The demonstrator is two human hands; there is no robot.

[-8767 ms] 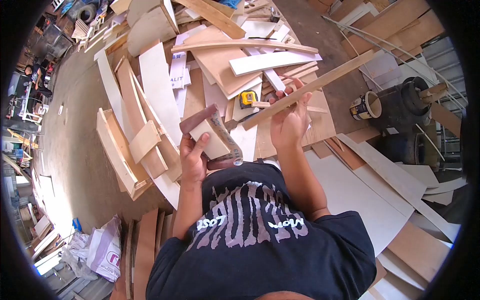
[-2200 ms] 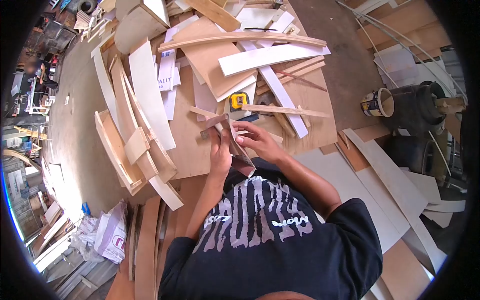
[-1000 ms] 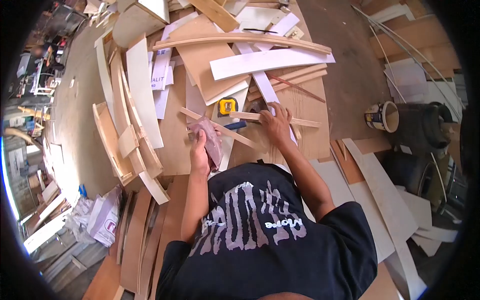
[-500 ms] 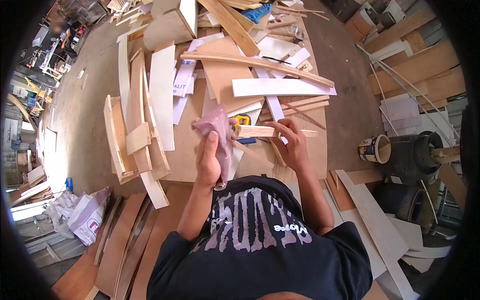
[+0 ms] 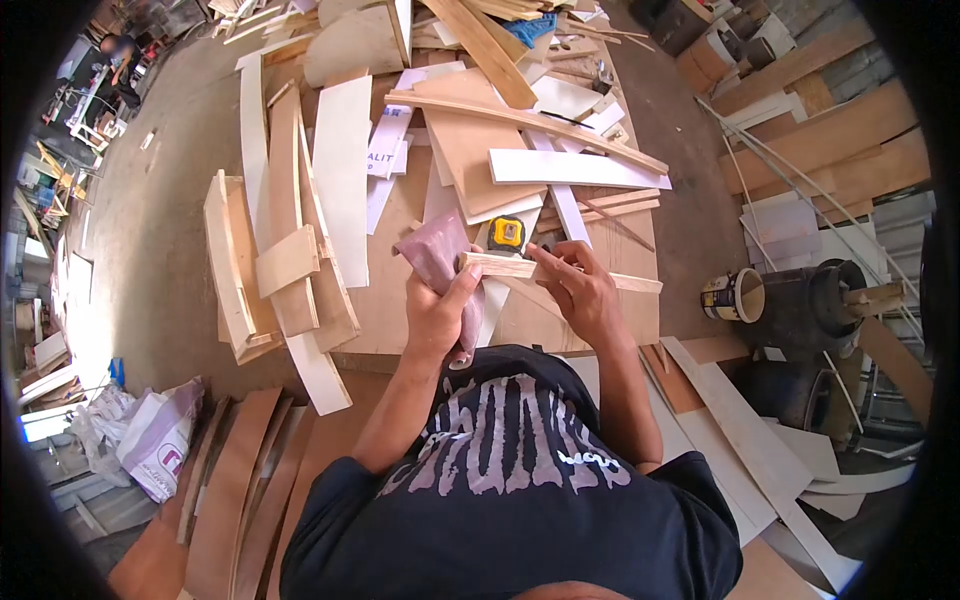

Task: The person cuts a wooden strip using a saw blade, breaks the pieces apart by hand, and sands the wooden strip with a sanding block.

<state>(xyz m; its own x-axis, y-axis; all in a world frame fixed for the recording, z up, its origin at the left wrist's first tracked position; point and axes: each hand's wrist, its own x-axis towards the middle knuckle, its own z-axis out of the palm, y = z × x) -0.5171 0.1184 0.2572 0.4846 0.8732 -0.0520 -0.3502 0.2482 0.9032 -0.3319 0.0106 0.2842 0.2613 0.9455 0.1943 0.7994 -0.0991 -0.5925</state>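
Observation:
My left hand [image 5: 436,318] is closed round a folded mauve sheet [image 5: 437,250] that looks like sandpaper, its lower end hanging below the palm. The left thumb lies against the near-left end of a narrow pale wood strip [image 5: 505,266]. Further along that strip, my right hand [image 5: 588,300] grips it with bent fingers, and the strip sticks out to the right past the hand. Just beyond the strip, a yellow and black tape measure [image 5: 507,234] sits on the worktable [image 5: 385,290].
Boards and offcuts cover the table's far half, including a white board [image 5: 570,170]. A curved wooden frame [image 5: 240,280] stands at its left. On the right are a paint bucket [image 5: 735,296] and a black drum [image 5: 795,300]. Another person [image 5: 122,75] is far left.
The left hand and mauve sheet have shifted right, and the left thumb now meets the strip's end. The tape measure, partly hidden before, shows fully. My view has shifted slightly.

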